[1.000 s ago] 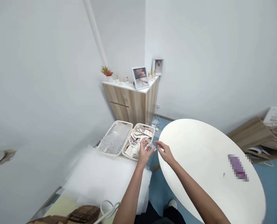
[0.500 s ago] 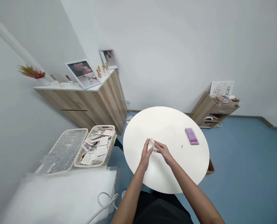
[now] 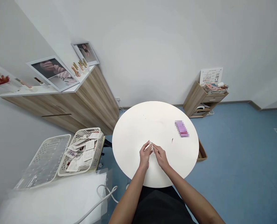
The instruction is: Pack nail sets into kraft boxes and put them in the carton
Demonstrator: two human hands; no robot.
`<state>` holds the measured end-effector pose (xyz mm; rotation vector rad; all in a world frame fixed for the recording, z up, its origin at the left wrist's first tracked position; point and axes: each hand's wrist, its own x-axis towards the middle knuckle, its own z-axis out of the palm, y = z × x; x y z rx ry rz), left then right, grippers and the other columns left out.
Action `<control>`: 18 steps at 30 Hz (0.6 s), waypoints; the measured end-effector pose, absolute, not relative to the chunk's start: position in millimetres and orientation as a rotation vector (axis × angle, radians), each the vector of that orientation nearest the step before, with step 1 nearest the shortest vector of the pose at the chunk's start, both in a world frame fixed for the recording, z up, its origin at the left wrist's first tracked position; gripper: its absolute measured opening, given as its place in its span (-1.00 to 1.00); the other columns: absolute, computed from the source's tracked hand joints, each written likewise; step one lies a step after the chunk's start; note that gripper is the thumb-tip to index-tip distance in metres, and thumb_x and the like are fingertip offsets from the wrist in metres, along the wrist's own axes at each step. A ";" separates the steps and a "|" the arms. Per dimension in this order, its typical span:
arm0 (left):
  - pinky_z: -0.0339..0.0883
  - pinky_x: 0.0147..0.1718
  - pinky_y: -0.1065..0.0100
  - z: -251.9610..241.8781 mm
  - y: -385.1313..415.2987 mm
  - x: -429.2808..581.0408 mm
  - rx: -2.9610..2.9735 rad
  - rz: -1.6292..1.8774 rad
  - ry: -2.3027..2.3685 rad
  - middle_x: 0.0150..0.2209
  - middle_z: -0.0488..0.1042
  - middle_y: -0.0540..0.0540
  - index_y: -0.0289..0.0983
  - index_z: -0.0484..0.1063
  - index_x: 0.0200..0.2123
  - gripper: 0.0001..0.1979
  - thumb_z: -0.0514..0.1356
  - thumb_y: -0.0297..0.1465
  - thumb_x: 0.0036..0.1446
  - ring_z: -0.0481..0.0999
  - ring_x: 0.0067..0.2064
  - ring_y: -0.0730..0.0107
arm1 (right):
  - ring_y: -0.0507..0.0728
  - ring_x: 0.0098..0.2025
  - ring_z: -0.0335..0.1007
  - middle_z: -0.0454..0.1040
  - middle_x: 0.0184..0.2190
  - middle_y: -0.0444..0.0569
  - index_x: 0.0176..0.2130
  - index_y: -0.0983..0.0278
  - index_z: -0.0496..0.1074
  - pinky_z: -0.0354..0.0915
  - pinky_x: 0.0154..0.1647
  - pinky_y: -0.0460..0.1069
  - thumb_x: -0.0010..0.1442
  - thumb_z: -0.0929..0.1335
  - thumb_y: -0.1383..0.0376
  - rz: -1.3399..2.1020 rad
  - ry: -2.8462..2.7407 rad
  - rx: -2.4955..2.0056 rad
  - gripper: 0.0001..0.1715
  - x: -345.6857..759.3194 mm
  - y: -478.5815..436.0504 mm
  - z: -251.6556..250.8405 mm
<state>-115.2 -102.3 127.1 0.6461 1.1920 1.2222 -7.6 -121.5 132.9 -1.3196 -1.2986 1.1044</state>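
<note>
Above the near half of a round white table, both my hands meet at a small, crumpled white or clear piece, perhaps plastic or paper; its kind is too small to make out. My left hand pinches it from the left with fingertips closed. From the right, my right hand grips it too, fingers together. A pixelated purple rectangular object lies on the right part of the tabletop, apart from my hands. A small dark mark shows between it and my right hand.
At left stand a white basket of paper packets and another basket with clear plastic. A wooden cabinet bears picture frames and small bottles. A grey cable crosses the white surface. A small shelf unit stands at the wall.
My hands have drawn closer together, and the white piece between them looks more folded up and smaller. The camera view has shifted somewhat to the right.
</note>
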 end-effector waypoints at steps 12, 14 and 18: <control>0.45 -0.03 0.14 77.6 -88.3 -140.0 0.290 1.047 1.117 0.15 0.37 -0.23 -0.12 0.37 0.07 -0.50 0.22 -0.04 0.11 0.46 0.11 0.13 | 0.22 -0.10 0.52 0.57 -0.10 0.14 -0.21 0.27 0.55 0.48 -0.22 0.08 0.14 0.28 -0.17 1.424 -0.744 -1.527 -0.38 24.0 -92.3 77.3; 0.42 0.01 0.11 61.8 -86.5 -145.7 0.236 1.017 1.151 0.17 0.35 -0.24 -0.12 0.35 0.06 -0.51 0.14 0.01 0.16 0.42 0.15 0.14 | 0.18 -0.25 0.55 0.60 -0.25 0.13 -0.35 0.29 0.54 0.49 -0.28 0.06 0.08 0.34 -0.14 1.430 -0.716 -1.611 -0.45 28.3 -90.4 63.6; 0.37 0.05 0.04 40.6 -88.4 -156.9 0.255 0.965 1.258 0.22 0.29 -0.29 -0.15 0.32 0.07 -0.40 0.01 0.14 0.17 0.33 0.23 0.08 | 0.14 -0.42 0.54 0.60 -0.41 0.09 -0.40 0.29 0.51 0.50 -0.37 0.05 0.03 0.40 -0.06 1.475 -0.668 -1.634 -0.55 29.0 -91.3 41.1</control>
